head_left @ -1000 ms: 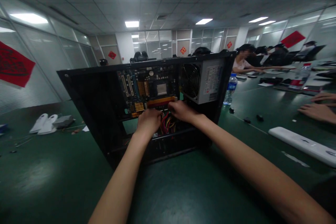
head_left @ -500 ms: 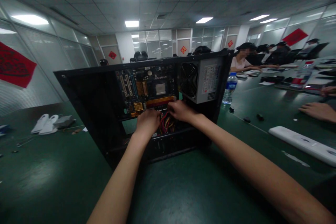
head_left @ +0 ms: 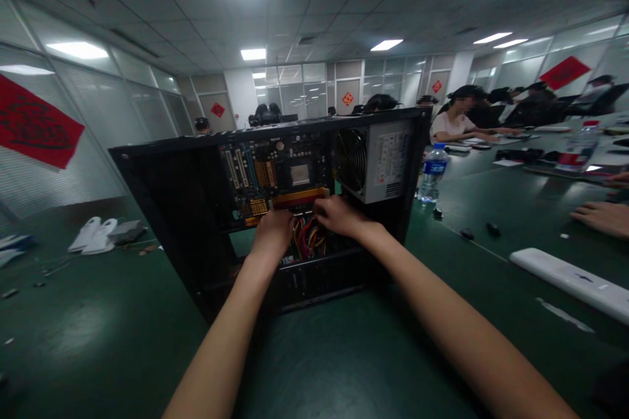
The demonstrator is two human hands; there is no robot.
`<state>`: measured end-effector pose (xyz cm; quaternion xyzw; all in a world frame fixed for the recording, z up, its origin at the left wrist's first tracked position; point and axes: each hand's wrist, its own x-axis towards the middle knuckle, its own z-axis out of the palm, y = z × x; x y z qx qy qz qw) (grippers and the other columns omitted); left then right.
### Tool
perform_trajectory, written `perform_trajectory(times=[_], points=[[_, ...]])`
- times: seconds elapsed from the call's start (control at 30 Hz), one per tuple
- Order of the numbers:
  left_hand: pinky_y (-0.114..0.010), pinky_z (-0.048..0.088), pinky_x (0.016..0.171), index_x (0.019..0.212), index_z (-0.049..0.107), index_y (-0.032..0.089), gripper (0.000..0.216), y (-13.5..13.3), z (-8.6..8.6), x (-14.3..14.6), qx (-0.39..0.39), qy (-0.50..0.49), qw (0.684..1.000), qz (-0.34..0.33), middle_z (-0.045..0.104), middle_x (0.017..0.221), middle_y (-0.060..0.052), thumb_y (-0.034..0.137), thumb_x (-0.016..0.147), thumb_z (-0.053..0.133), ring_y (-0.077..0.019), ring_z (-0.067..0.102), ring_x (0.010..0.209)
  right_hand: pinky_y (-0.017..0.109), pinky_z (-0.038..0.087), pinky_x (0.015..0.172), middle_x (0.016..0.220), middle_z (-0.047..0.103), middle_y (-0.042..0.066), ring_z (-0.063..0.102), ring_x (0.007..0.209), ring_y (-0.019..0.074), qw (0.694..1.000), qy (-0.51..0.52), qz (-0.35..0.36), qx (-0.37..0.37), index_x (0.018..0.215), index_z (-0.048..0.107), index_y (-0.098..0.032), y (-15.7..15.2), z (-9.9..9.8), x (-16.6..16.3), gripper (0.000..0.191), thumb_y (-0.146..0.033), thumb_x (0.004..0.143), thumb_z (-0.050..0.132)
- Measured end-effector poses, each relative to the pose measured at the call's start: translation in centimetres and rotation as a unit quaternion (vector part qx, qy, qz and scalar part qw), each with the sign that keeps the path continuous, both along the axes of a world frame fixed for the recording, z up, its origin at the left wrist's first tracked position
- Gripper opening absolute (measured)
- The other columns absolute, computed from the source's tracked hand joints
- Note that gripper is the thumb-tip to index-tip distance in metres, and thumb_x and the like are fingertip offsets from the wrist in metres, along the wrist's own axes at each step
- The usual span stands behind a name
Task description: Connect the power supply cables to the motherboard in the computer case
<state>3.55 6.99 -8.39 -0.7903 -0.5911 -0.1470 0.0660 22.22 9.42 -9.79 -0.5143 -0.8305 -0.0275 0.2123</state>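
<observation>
An open black computer case (head_left: 171, 209) stands on the green table (head_left: 98, 327) in front of me. Inside it are a motherboard (head_left: 275, 177) and a grey power supply (head_left: 378, 157) with a fan. My left hand (head_left: 272, 232) and my right hand (head_left: 337, 216) reach into the case just below the motherboard's lower edge. A bundle of red, yellow and black cables (head_left: 307, 239) lies between them. Both hands are curled with the fingers closed; what the fingertips grip is hidden behind the hands.
A water bottle (head_left: 431, 173) stands right of the case. A long white panel (head_left: 572, 278) lies on the right, with small dark parts (head_left: 493, 229) near it. Another person's hand (head_left: 599, 217) rests at the right edge. White items (head_left: 95, 236) lie at the left. People sit at the back right.
Both hands stay at the same spot by the cables under the motherboard. The view has tipped slightly, so the case sits a little lower in the picture.
</observation>
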Motion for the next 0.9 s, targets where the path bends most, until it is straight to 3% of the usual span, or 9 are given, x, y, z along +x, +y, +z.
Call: perform_trajectory(times=[0.13, 0.33, 0.73, 0.9], points=[[-0.036, 0.052, 0.082, 0.103, 0.076, 0.016, 0.032, 0.4, 0.2, 0.4, -0.021, 0.014, 1.0, 0.013, 0.075, 0.1, -0.017, 0.032, 0.097, 0.048, -0.0303, 0.072, 0.096, 0.024, 0.041, 0.069, 0.095, 0.072, 0.009, 0.067, 0.088, 0.0183, 1.0, 0.0, 0.008, -0.003, 0.096, 0.069, -0.013, 0.1, -0.1, 0.1, 0.013, -0.015, 0.089, 0.059], [-0.033, 0.051, 0.084, 0.103, 0.076, 0.018, 0.037, 0.7, 0.2, 0.4, -0.028, 0.039, 0.999, 0.008, 0.075, 0.1, -0.016, 0.039, 0.099, 0.046, -0.0279, 0.071, 0.099, 0.024, 0.04, 0.066, 0.093, 0.072, 0.009, 0.066, 0.085, 0.0186, 1.0, 0.003, 0.015, -0.002, 0.095, 0.069, -0.014, 0.3, -0.4, 0.0, 0.014, -0.015, 0.089, 0.057], [-0.034, 0.052, 0.082, 0.102, 0.075, 0.016, 0.04, 0.4, 0.1, 0.9, -0.016, 0.062, 0.998, 0.028, 0.074, 0.099, -0.018, 0.036, 0.1, 0.041, -0.0282, 0.072, 0.095, 0.028, 0.043, 0.067, 0.094, 0.072, 0.013, 0.069, 0.088, 0.024, 0.999, -0.025, 0.021, 0.013, 0.093, 0.069, -0.014, 0.4, -0.6, -0.2, 0.014, -0.016, 0.089, 0.056], [-0.032, 0.051, 0.079, 0.104, 0.074, 0.019, 0.037, -0.1, 0.1, 0.4, 0.002, 0.053, 0.998, 0.041, 0.075, 0.1, -0.014, 0.035, 0.099, 0.041, -0.0271, 0.071, 0.095, 0.031, 0.045, 0.065, 0.096, 0.072, 0.015, 0.069, 0.084, 0.0259, 0.996, -0.062, 0.047, 0.043, 0.095, 0.067, -0.013, -2.5, 1.4, -1.2, 0.019, -0.011, 0.09, 0.048]])
